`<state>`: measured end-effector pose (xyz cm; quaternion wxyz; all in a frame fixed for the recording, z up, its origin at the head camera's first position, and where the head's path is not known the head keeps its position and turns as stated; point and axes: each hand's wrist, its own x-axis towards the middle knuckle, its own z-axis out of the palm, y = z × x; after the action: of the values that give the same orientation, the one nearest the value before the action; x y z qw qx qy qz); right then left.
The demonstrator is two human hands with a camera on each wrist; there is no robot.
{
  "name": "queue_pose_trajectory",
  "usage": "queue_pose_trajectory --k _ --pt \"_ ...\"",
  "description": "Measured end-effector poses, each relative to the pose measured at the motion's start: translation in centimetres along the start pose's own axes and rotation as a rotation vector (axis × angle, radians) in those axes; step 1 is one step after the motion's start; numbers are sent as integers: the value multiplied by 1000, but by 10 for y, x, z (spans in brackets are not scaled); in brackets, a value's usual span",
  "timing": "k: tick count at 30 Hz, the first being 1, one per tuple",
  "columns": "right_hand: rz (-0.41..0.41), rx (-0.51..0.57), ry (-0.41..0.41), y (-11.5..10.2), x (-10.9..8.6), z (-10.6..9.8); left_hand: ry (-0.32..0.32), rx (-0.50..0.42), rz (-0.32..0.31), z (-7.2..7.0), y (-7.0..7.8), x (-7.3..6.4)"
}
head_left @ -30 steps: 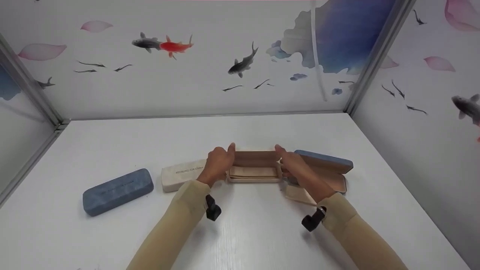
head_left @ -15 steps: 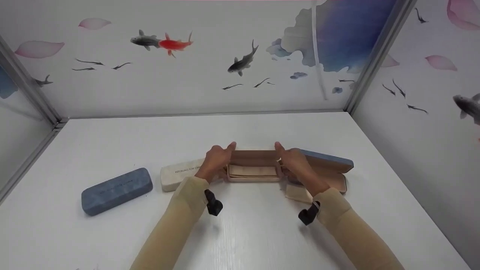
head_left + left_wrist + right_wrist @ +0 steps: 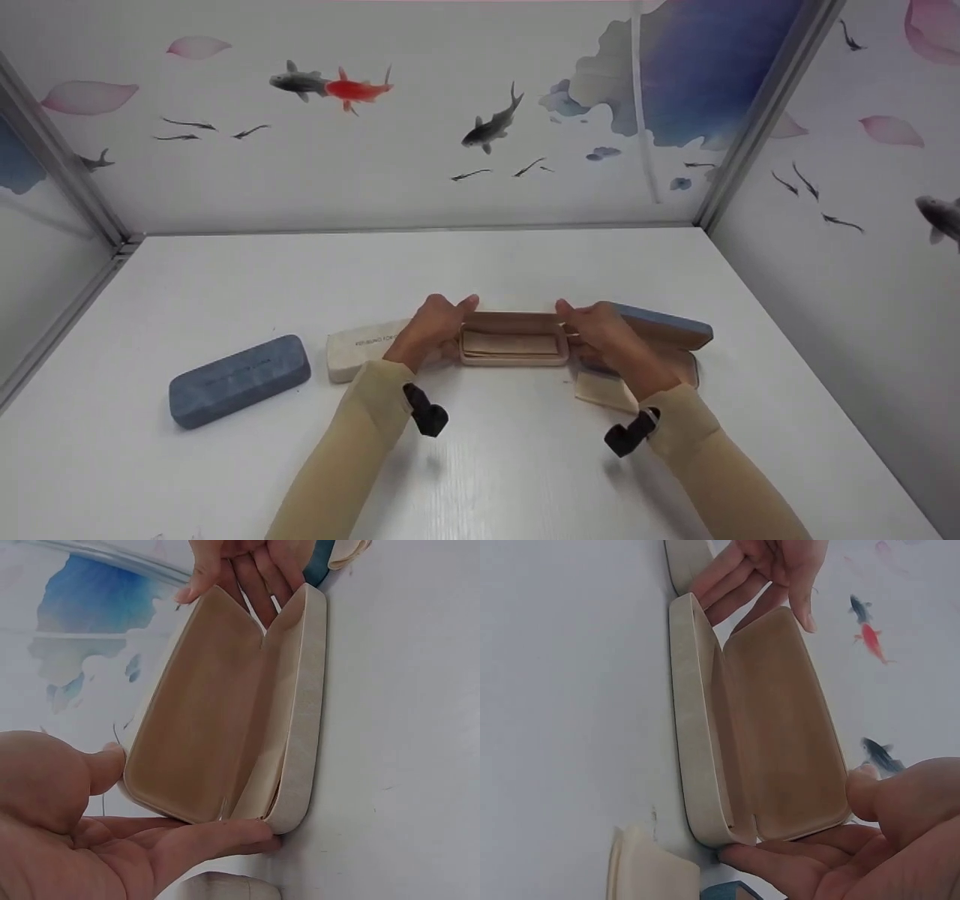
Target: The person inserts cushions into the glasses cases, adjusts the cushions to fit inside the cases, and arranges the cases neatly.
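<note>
A cream glasses case [image 3: 513, 360] stands with its lid partly raised between both hands, its tan lining facing the person. Inside its base lies a folded beige cloth [image 3: 510, 345]. My left hand [image 3: 435, 326] holds the case's left end, thumb at the lid's [image 3: 191, 712] edge and fingers along the end of the base. At the other end my right hand [image 3: 600, 330] does the same, with its thumb on the lid's rim in the right wrist view. Both hands partly cover neighbouring cases.
To the left lie a closed cream case [image 3: 360, 352] with lettering and a closed blue case [image 3: 240, 381]. An open blue case [image 3: 664, 330] sits behind the right hand, with a folded beige cloth [image 3: 604, 391] in front of it. Printed walls enclose the white table [image 3: 510, 465].
The cream case's lid has tipped down a little under both thumbs, and less of its lining shows. The hands keep their places at the case's ends.
</note>
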<state>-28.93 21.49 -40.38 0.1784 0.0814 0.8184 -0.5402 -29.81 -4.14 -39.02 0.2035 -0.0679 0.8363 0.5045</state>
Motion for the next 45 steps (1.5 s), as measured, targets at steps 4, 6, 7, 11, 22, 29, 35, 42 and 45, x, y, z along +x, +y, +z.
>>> queue_pose_trajectory --k 4,6,7,11,22,29,35,42,45 --pt "-38 41 7 3 -3 3 -39 -115 18 -1 -5 -1" --pt "-48 59 8 4 -5 5 -52 -150 26 -2 -7 -1" --pt "-50 63 8 5 -5 6 -60 -164 30 -2 -9 0" --pt "-46 75 16 7 -7 7 -64 -131 48 -3 -12 0" --pt "-82 48 40 11 -9 10 -49 -55 98 -4 -19 1" --pt "-80 73 58 12 -10 10 -33 -20 122 -1 -21 2" --pt "-66 74 61 15 -11 10 -31 46 178 -1 -26 3" --pt "-71 97 48 19 -12 11 -19 117 223 0 -28 2" --pt "-76 107 51 20 -13 11 -20 123 220 -1 -27 3"
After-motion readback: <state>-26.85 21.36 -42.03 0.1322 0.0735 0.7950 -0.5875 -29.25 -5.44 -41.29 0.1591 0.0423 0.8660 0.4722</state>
